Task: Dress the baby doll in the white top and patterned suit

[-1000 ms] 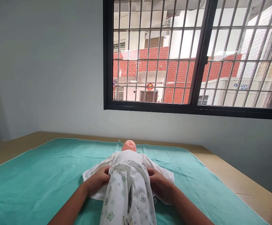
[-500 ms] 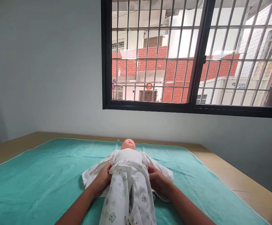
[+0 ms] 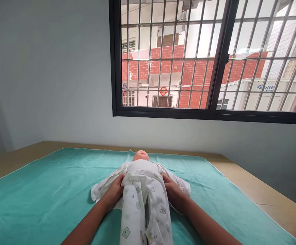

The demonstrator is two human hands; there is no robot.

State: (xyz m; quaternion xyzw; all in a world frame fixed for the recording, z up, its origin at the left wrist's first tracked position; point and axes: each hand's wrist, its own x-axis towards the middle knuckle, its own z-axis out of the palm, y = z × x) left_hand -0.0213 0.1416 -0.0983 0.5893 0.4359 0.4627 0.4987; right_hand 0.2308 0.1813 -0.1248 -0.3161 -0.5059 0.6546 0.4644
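Observation:
A baby doll [image 3: 141,156] lies on its back on a teal towel [image 3: 48,190], head toward the window. White trousers [image 3: 144,207] printed with small animals cover its legs and reach up to its waist. My left hand [image 3: 114,192] grips the waistband at the doll's left side. My right hand [image 3: 173,192] grips the waistband at the other side. Both hands have their fingers curled on the cloth. An open white printed top [image 3: 102,186] is spread flat under the doll.
The towel covers a wooden table [image 3: 260,194] that stands against a grey wall. A barred window [image 3: 209,58] with a black frame is above the table's far edge. Bare wood shows along the right and the far left.
Both hands have slid the trousers' waistband further up the doll's body toward its chest. The camera has tipped slightly.

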